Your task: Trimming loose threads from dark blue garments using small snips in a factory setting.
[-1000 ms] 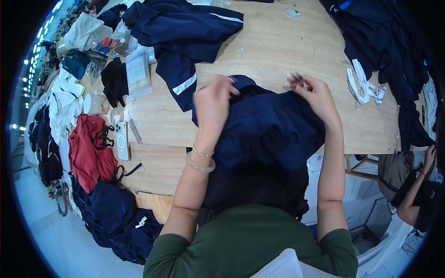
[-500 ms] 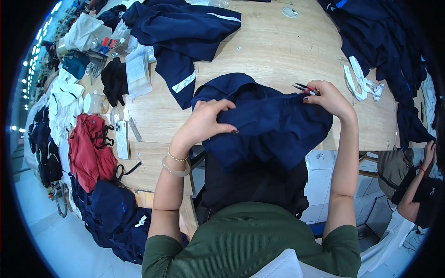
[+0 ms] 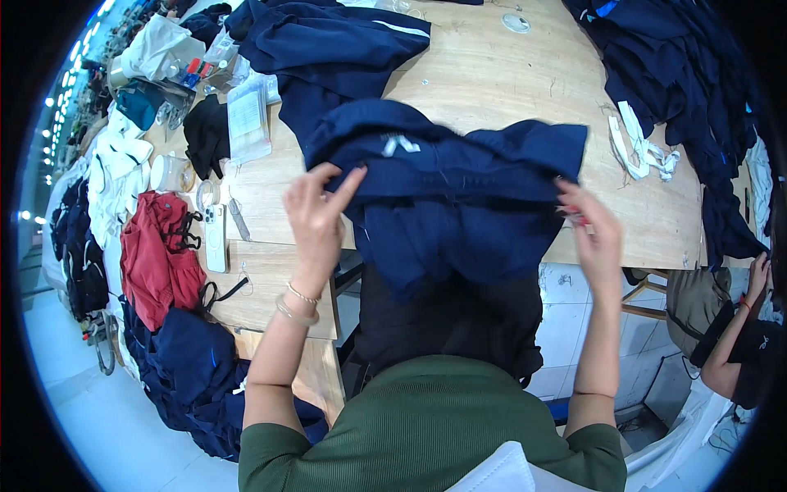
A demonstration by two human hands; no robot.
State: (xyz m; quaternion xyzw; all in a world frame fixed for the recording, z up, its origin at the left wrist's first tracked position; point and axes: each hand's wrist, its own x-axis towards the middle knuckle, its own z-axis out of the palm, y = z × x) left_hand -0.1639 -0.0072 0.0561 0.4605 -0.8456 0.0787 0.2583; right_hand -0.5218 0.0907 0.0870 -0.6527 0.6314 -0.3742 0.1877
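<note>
Navy garment (image 3: 459, 217) is at the near edge of the wooden table (image 3: 492, 74), partly on it, lower folds hanging over the dark trousers (image 3: 451, 324) on the person's lap. A long band of its cloth runs crosswise between the two hands; a small white label (image 3: 399, 146) shows on the upper left part.

Left hand (image 3: 316, 217): at the garment's left side, thumb tip on the cloth, thumb and fingers spread apart. Can't tell if it's pinching fabric. Two bracelets (image 3: 297, 307) on that wrist.

Right hand (image 3: 597, 234): at the garment's right edge, fingertips against the cloth, fingers closed around a red tool (image 3: 576, 217). Tool mostly hidden and blurred; can't tell how firmly that hand also has the fabric.

Around: striped navy garment (image 3: 336, 57) lies just beyond, its lower part running behind the worked one. White strips (image 3: 639, 152) to the right, beside a navy pile (image 3: 672, 74). Left side: phone (image 3: 216, 238) next to a red garment (image 3: 160, 258), tape roll (image 3: 206, 193) above the phone, black cloth (image 3: 206, 131) and bagged papers (image 3: 248, 123) farther up. Another person's hand (image 3: 759, 269) is at far right, by the pile's lower end.
</note>
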